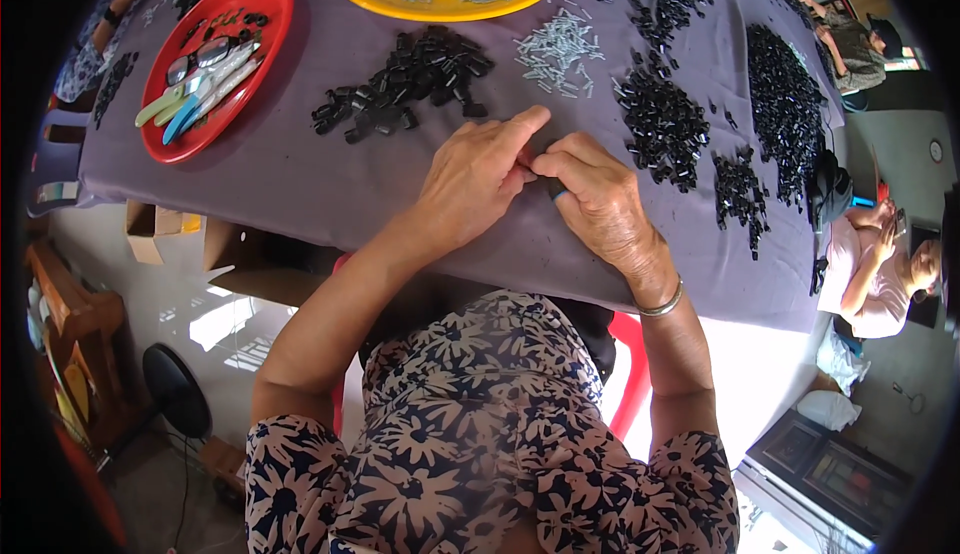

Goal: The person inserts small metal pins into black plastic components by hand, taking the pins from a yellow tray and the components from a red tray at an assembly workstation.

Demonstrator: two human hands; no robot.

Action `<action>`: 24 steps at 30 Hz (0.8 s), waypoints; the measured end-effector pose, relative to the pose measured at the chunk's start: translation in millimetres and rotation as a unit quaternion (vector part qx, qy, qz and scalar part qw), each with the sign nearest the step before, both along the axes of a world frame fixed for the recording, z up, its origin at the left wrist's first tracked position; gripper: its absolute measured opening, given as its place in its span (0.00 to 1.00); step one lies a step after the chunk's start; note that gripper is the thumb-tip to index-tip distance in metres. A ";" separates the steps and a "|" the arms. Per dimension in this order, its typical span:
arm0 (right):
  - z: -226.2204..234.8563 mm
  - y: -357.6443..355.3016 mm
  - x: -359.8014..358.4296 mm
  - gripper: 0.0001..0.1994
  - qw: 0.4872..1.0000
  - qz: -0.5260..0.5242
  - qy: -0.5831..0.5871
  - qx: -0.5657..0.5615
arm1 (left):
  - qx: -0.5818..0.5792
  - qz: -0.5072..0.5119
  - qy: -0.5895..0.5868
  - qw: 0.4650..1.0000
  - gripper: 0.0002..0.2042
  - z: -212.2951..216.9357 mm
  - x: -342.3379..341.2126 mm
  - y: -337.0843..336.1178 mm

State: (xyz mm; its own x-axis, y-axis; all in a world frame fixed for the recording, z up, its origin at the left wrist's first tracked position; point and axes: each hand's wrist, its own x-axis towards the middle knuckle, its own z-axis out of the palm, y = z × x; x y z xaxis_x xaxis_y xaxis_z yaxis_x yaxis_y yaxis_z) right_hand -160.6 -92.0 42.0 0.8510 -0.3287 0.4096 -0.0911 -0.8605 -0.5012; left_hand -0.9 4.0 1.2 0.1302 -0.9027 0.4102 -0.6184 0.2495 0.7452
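Note:
Close together over the grey tablecloth (370, 189), my left hand (475, 174) and my right hand (600, 194) meet at their fingertips. Both are closed in a pinch, and whatever small thing lies between the fingers is hidden. A bit of blue shows at a finger of the right hand. Just beyond the left hand spreads a heap of small black cylindrical pieces (430, 69). Past the fingertips lies a loose pile of thin silvery pins (560, 52). Smaller black parts (662, 124) form a mound to the right of my right hand.
A red oval tray (281, 19) with several knives (205, 94) stands at the left. At the far edge is a yellow tray (445, 15) full of silvery pins. More black parts (785, 104) cover the right side. Other people sit at left and right.

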 end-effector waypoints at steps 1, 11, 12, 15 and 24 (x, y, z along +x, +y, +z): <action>-3.2 0.6 -0.5 0.20 1.000 0.001 -0.017 0.007 | -0.004 0.001 -0.007 1.000 0.30 0.1 0.2 -0.9; -4.1 1.2 -3.4 0.21 0.989 -0.020 -0.023 0.146 | 0.073 -0.015 0.139 0.987 0.35 7.5 -1.1 0.0; -3.1 0.0 -3.7 0.21 0.989 -0.025 -0.024 0.143 | 0.079 -0.007 0.142 0.987 0.35 8.2 -1.3 -0.8; -2.3 -4.6 -2.3 0.17 0.986 -0.021 -0.017 0.162 | 0.071 -0.002 0.126 0.990 0.34 4.2 0.1 -3.2; 5.5 -17.5 14.4 0.06 0.837 -0.138 0.135 0.511 | 0.086 -0.006 0.149 0.985 0.37 2.3 1.4 -3.1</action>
State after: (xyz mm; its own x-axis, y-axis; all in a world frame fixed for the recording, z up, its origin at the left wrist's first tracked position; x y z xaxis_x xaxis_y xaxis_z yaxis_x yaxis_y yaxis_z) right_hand -146.3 -109.5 47.6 0.7003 -0.5901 -0.4017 -0.4452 0.0789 -0.8919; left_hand 0.5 1.0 3.5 0.2103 -0.9578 0.1959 -0.3643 0.1091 0.9248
